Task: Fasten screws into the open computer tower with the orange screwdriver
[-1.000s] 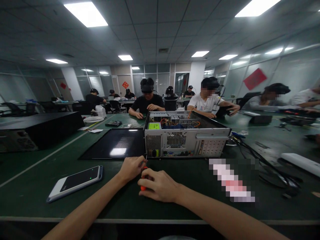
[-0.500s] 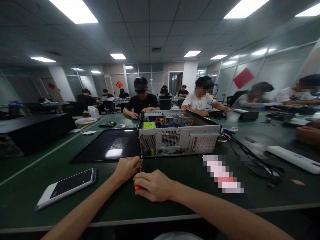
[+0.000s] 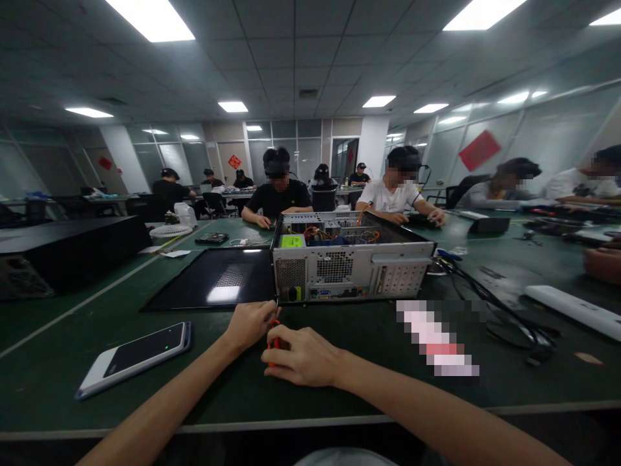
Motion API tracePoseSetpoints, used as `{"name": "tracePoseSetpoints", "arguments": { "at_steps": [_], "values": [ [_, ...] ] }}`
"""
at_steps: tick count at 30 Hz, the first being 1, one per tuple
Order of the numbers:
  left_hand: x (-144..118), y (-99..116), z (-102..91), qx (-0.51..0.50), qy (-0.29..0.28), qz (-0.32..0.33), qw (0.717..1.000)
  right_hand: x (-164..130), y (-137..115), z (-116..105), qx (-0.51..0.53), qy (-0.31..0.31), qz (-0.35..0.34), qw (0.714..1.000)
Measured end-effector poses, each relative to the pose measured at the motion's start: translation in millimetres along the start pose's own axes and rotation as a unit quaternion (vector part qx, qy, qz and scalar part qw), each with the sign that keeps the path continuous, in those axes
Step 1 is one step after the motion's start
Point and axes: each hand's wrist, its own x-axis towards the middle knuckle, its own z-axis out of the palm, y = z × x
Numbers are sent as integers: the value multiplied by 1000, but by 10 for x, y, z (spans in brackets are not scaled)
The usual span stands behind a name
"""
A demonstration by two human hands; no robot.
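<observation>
both hands meet at the near middle of the green bench [image 3: 339,388], just short of the rear panel of an open desktop computer case [image 3: 352,265]. left hand [image 3: 250,323]: fingers curled in, pinching the upper part of a screwdriver [image 3: 274,342] near its thin shaft. right hand [image 3: 303,356]: fingers folded around the orange handle of the same screwdriver, knuckles up, heel of the hand resting on the bench. only slivers of orange show between the two hands; the shaft rises toward 12 o'clock and its tip sits at the lower left corner of the case's rear panel. cannot tell whether the tip sits in a screw.

the case lies on its side, open face up, with coloured wiring and a green-labelled part visible inside. its black side panel [image 3: 218,279] lies flat on the bench, touching the case at 9 o'clock of it. a smartphone [image 3: 138,357] in a pale cover lies screen up at 9 o'clock of the hands, well apart from them. a blurred pink-and-white patch [image 3: 436,340] lies at 3 o'clock of the hands. black cables [image 3: 490,304] trail across the bench at 2 o'clock. a second black computer case [image 3: 68,249] sits at 10 o'clock. other people sit at benches at 12 o'clock, their hands on their own work.
</observation>
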Motion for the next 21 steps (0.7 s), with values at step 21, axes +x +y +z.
{"name": "tracePoseSetpoints", "arguments": {
  "at_steps": [21],
  "values": [
    [-27, -18, 40, -3, -12, -8, 1000, -44, 20, -28, -1, 50, -28, 998]
  ]
}}
